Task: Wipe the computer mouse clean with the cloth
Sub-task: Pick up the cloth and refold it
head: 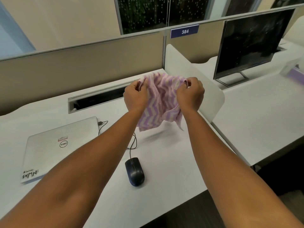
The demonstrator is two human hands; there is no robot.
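A purple and cream zigzag cloth [162,102] hangs in the air above the white desk [172,162]. My left hand [134,96] pinches its upper left corner and my right hand [190,94] pinches its upper right corner. Both arms are stretched forward. A black wired computer mouse [134,171] lies on the desk below and nearer to me, between my forearms, untouched. Its cable [133,143] loops back toward the laptop.
A closed silver laptop [57,147] lies at the left. An open cable slot [97,99] runs along the desk's back. A white divider panel [197,76] stands at the right, and beyond it a dark monitor [253,45]. The desk's front edge is close to the mouse.
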